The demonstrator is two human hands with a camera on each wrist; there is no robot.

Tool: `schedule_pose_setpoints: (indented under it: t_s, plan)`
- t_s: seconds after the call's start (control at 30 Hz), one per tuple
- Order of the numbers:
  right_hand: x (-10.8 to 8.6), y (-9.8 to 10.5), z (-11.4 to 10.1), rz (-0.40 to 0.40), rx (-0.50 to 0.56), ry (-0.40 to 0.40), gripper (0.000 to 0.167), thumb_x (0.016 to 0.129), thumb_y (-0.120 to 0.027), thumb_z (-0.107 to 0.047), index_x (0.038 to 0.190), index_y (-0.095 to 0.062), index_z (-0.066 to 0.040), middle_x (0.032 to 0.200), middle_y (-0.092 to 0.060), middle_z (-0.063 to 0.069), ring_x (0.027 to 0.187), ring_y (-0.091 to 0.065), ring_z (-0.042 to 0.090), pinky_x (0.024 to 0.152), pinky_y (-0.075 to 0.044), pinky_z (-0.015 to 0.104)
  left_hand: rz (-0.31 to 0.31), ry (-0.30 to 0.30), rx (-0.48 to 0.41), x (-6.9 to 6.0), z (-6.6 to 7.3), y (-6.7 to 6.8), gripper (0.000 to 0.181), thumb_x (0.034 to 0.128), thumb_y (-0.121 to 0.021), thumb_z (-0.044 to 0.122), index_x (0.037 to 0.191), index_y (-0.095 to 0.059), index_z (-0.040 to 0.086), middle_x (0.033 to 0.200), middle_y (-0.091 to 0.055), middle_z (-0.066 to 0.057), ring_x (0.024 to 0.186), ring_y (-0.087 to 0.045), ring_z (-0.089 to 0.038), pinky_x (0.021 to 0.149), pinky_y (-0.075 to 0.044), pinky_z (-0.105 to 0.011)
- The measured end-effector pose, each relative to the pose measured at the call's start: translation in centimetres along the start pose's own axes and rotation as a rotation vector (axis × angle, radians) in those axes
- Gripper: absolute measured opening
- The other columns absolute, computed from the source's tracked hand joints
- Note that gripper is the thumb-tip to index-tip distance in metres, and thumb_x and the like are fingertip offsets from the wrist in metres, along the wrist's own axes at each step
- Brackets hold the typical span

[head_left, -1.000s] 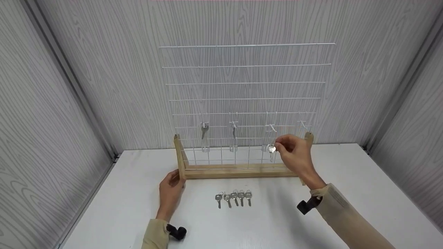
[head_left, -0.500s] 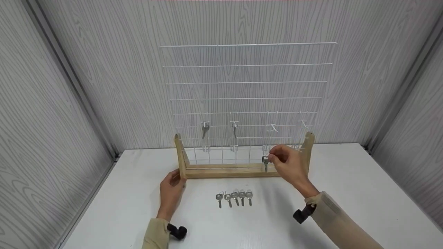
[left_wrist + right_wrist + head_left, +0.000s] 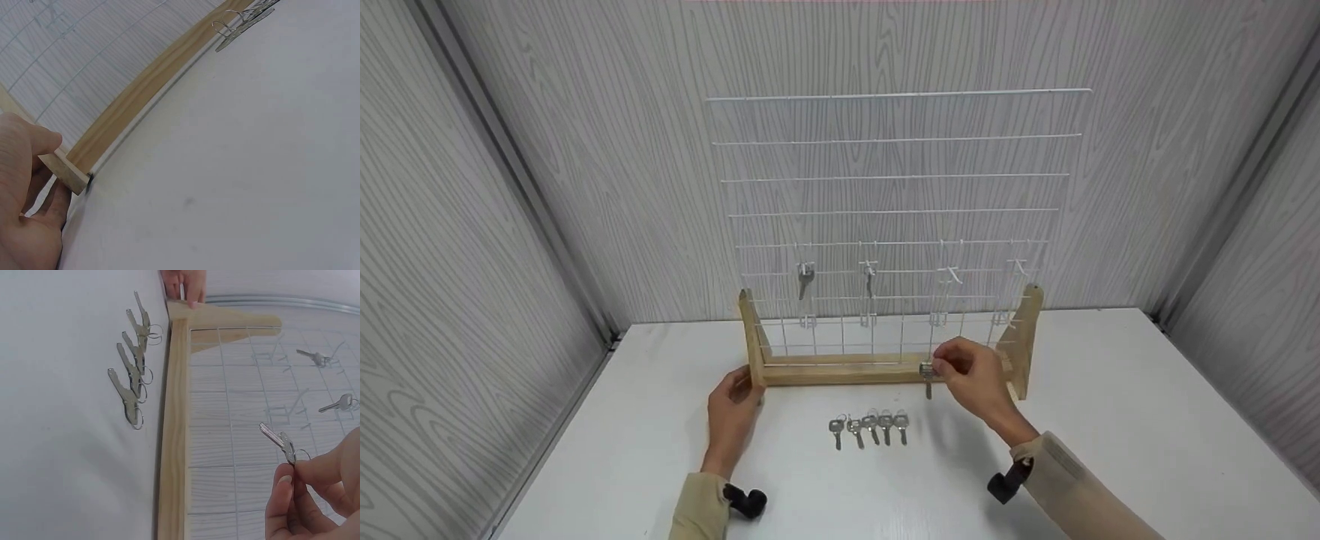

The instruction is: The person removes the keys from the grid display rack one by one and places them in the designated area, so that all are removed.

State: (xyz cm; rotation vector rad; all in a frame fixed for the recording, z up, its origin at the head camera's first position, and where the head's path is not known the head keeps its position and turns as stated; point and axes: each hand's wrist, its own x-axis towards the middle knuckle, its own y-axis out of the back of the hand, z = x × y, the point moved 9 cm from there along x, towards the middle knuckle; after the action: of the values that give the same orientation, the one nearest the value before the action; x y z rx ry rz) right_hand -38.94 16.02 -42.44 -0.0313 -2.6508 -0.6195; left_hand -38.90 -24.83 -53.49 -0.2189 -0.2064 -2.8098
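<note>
My right hand (image 3: 979,379) pinches a silver key (image 3: 927,371) by its small ring, in front of the rack's wooden base. In the right wrist view the held key (image 3: 286,445) points away from the fingertips. My left hand (image 3: 733,412) grips the left wooden foot (image 3: 751,337) of a white wire grid rack (image 3: 900,177). Thumb and fingers lie on either side of that foot (image 3: 70,171) in the left wrist view. One key (image 3: 805,276) hangs on the leftmost hook and another key (image 3: 869,279) on the hook beside it. The two right hooks (image 3: 952,274) carry no key.
Several ringed keys (image 3: 870,430) lie in a row on the white table (image 3: 825,502), in front of the rack. The right wooden foot (image 3: 1023,341) stands just behind my right hand. Grey wood-patterned panels (image 3: 1200,225) enclose the table at the back and sides.
My right hand has moved down and slightly left with the key, from below the third hook to in front of the wooden base. My left hand keeps its hold on the foot.
</note>
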Motion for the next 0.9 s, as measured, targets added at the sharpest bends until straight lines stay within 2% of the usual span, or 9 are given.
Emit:
schedule_pose_setpoints:
  t_s: [0.2, 0.3, 0.47, 0.57, 0.9]
  plan:
    - [-0.6, -0.7, 1.8, -0.027, 0.008, -0.044, 0.007, 0.097, -0.073, 0.001, 0.100, -0.077, -0.005, 0.093, -0.079, 0.006, 0.082, -0.073, 0.021, 0.069, -0.055, 0.023, -0.006, -0.007, -0.008, 0.0, 0.1, -0.1, 0.045, 0.1047, -0.071, 0.014, 0.147, -0.060, 0.002, 0.148, -0.062, -0.022, 0.137, -0.060, -0.035, 0.102, -0.057, -0.025]
    - [-0.7, -1.0, 2.6, -0.034, 0.015, -0.073, 0.011, 0.097, -0.073, 0.002, 0.100, -0.077, -0.007, 0.093, -0.079, 0.006, 0.083, -0.073, 0.018, 0.070, -0.055, 0.023, -0.010, -0.010, -0.015, 0.0, 0.2, -0.1, 0.045, 0.1048, -0.071, 0.014, 0.147, -0.060, 0.002, 0.147, -0.061, -0.022, 0.137, -0.060, -0.035, 0.104, -0.058, -0.029]
    - [-1.0, -1.5, 3.6, -0.045, 0.048, -0.104, 0.009, 0.097, -0.072, 0.003, 0.101, -0.076, -0.003, 0.094, -0.079, 0.007, 0.084, -0.073, 0.019, 0.072, -0.056, 0.023, -0.003, -0.002, -0.008, 0.0, 0.1, -0.1, 0.045, 0.1049, -0.071, 0.016, 0.147, -0.060, 0.003, 0.148, -0.061, -0.021, 0.138, -0.060, -0.036, 0.110, -0.057, -0.041]
    - [-1.2, -1.9, 4.1, -0.052, 0.063, -0.128, 0.008, 0.097, -0.072, 0.002, 0.102, -0.076, -0.002, 0.094, -0.078, 0.007, 0.083, -0.072, 0.019, 0.071, -0.056, 0.023, 0.004, -0.004, 0.006, 0.1, -0.1, 0.0, 0.045, 0.1047, -0.072, 0.017, 0.147, -0.060, 0.003, 0.148, -0.061, -0.021, 0.138, -0.060, -0.036, 0.111, -0.056, -0.044]
    - [-2.1, -3.8, 5.8, -0.138, 0.069, -0.231, 0.007, 0.096, -0.073, 0.002, 0.100, -0.075, -0.003, 0.091, -0.076, 0.006, 0.081, -0.069, 0.017, 0.066, -0.056, 0.024, 0.017, -0.011, 0.012, 0.1, -0.2, 0.1, 0.045, 0.1039, -0.073, 0.015, 0.146, -0.061, 0.003, 0.145, -0.063, -0.020, 0.134, -0.062, -0.035, 0.100, -0.060, -0.029]
